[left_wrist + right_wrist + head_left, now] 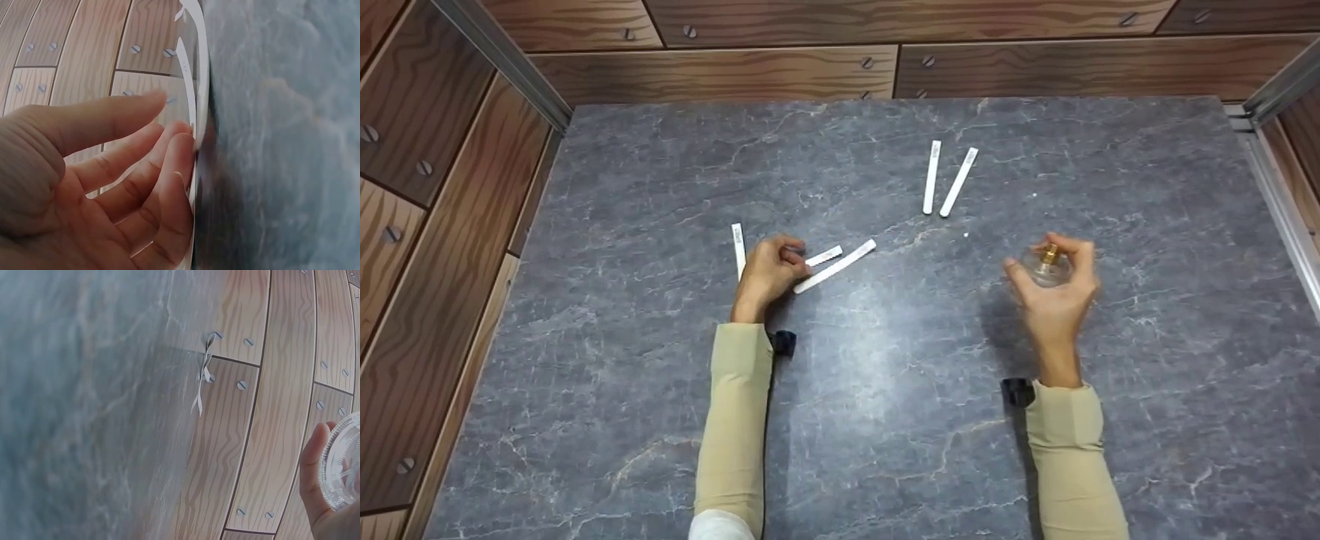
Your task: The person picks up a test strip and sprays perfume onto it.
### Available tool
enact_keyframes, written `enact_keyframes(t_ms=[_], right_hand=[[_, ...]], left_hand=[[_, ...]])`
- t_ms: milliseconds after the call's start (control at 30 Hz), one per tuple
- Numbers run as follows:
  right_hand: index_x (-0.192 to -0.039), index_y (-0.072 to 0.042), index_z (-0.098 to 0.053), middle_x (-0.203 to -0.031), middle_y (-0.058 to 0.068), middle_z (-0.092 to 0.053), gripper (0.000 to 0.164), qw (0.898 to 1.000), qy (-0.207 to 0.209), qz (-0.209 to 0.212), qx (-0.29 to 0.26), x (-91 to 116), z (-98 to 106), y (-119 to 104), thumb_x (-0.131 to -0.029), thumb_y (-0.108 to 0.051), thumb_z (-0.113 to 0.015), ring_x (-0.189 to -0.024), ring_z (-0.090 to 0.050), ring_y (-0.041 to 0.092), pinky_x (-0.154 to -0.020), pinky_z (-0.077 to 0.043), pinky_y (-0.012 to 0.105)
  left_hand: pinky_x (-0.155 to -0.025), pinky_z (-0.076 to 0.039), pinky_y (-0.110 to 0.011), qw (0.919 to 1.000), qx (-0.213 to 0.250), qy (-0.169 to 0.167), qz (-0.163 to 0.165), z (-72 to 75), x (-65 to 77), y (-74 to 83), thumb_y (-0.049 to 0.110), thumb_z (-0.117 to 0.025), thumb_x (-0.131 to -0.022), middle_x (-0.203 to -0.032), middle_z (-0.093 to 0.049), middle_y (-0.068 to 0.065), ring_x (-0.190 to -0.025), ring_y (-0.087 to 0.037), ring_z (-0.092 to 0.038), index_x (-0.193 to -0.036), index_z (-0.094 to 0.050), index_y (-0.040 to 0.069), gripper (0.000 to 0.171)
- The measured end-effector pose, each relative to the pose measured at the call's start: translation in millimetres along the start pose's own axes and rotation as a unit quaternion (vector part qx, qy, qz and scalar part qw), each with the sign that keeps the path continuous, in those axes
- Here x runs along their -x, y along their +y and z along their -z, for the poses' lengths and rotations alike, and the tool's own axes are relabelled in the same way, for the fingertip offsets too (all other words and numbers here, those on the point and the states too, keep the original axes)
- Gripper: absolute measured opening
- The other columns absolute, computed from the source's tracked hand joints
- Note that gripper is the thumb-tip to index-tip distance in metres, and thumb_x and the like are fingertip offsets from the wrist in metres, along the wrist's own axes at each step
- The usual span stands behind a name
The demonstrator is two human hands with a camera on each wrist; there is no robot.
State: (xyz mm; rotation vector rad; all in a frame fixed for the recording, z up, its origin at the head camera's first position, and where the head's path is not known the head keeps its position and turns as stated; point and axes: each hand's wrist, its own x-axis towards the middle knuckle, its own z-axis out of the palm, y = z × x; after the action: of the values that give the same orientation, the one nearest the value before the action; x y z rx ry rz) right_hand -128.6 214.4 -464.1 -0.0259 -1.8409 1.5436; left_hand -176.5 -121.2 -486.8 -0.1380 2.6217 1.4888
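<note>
Right hand (1061,300) (RH): thumb & fingers curled round a small clear glass bottle (1043,276) w/ a gold-coloured neck piece (1051,253). Bottle was on the table's right side, apparently lifted clear of the surface. Left hand (769,268) (LH): no pinch seen; fingers loosely bent, thumb apart from them, tips down beside a short-showing flat white strip (823,256), near end hidden by the hand. Contact w/ it: could not tell.

Progress (est.): part-way. Done, as far as shown: bottle in RH; two narrow white strips w/ small print, a left one (931,178) & a right one (959,183), lay apart as a pair farther back. Remaining, in insp.'s judgement: the LH group, not yet evenly set. There, a long slanted white strip (840,266) lay just right of the short-showing one; an upright-lying white strip (738,250) lay left of LH, partly covered. Liquid on any strip: not confirmable.

Pose: both forearms, in beige fabric sleeves (739,420), reached fwd from the near edge. LH was low, palm turned inward, at the dark grey marble-patterned tabletop (660,187); RH was well apart, thumb toward LH.
</note>
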Motion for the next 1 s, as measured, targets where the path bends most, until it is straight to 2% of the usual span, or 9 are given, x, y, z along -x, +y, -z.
enact_keyframes(t_ms=[233, 467, 567, 767, 1000], right_hand=[[-0.107, 0.015, -0.059, -0.091, -0.002, -0.065, 0.046, 1.000, 0.001, -0.002, 0.012, -1.3, 1.7, 1.0, -0.066, 0.017, -0.081, -0.088, -0.062, 0.010, -0.085, -0.051, 0.024], [-0.106, 0.014, -0.059, -0.091, -0.002, -0.065, 0.046, 1.000, 0.005, -0.009, 0.010, -1.1, 2.0, 1.6, -0.066, 0.018, -0.082, -0.087, -0.062, 0.011, -0.085, -0.051, 0.024], [-0.106, 0.014, -0.059, -0.090, -0.003, -0.065, 0.046, 1.000, 0.006, -0.011, 0.009, -1.1, 1.7, 1.3, -0.066, 0.018, -0.082, -0.087, -0.063, 0.012, -0.084, -0.052, 0.023], [-0.105, 0.012, -0.060, -0.090, -0.004, -0.065, 0.044, 1.000, 0.006, -0.015, 0.003, -1.0, 0.9, 1.1, -0.066, 0.018, -0.081, -0.086, -0.063, 0.012, -0.082, -0.053, 0.022], [-0.105, 0.012, -0.060, -0.090, -0.005, -0.065, 0.045, 1.000, 0.007, -0.021, 0.010, -0.4, 1.8, 2.3, -0.066, 0.017, -0.081, -0.087, -0.062, 0.011, -0.083, -0.052, 0.023]], left_hand=[[-0.067, -0.050, -0.022, 0.9996, 0.014, -0.009, 0.021, 0.4, 0.5, 3.8, -0.008, -0.077, -0.077, -0.087, -0.071, -0.012, -0.077, -0.021, -0.066, -0.110, -0.071, -0.007, 0.034], [-0.066, -0.049, -0.022, 0.9999, -0.010, 0.012, 0.004, 0.9, 4.9, 9.3, -0.006, -0.072, -0.081, -0.082, -0.072, -0.011, -0.072, -0.016, -0.064, -0.108, -0.071, -0.008, 0.027], [-0.065, -0.049, -0.022, 0.9997, -0.019, 0.014, 0.008, -1.0, 6.4, 10.2, -0.009, -0.071, -0.081, -0.082, -0.072, -0.010, -0.072, -0.017, -0.064, -0.109, -0.072, -0.007, 0.028], [-0.077, -0.055, -0.030, 0.9994, -0.027, 0.001, 0.022, -5.5, 7.0, 10.3, -0.012, -0.070, -0.080, -0.090, -0.074, -0.015, -0.086, -0.029, -0.070, -0.111, -0.072, -0.005, 0.032], [-0.066, -0.050, -0.021, 0.9986, -0.005, 0.000, 0.052, -8.7, 9.0, 9.2, -0.012, -0.075, -0.073, -0.085, -0.074, -0.010, -0.075, -0.020, -0.068, -0.110, -0.072, -0.004, 0.038]])
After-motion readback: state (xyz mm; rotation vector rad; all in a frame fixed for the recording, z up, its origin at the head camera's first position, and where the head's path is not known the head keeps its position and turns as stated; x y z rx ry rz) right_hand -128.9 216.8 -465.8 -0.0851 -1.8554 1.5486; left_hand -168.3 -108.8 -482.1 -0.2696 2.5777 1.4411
